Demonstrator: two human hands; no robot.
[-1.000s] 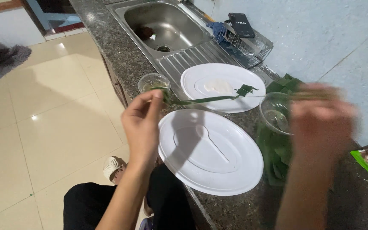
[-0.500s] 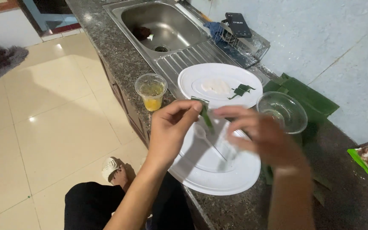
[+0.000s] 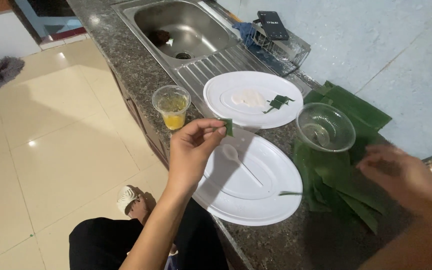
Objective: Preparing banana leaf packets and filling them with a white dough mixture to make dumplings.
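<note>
My left hand [image 3: 193, 147] pinches a small folded green leaf piece [image 3: 227, 126] above the near white oval plate [image 3: 271, 205]. A white plastic spoon [image 3: 241, 162] lies on that plate. My right hand [image 3: 401, 175] hovers blurred over a pile of green banana leaves [image 3: 346, 185], fingers apart and holding nothing that I can see. The far white plate [image 3: 231, 97] carries a white lump and a small folded leaf parcel [image 3: 278, 101]. A clear plastic bowl [image 3: 325, 127] rests on the leaves.
A plastic cup of yellow liquid [image 3: 172, 106] stands near the counter's front edge. A steel sink [image 3: 181, 27] lies at the back, with a wire rack holding a dark phone [image 3: 273, 25] beside it. Tiled floor drops off to the left.
My hands have parted: the left keeps the folded leaf piece over the near plate, while the right has swung away to the leaf pile on the right.
</note>
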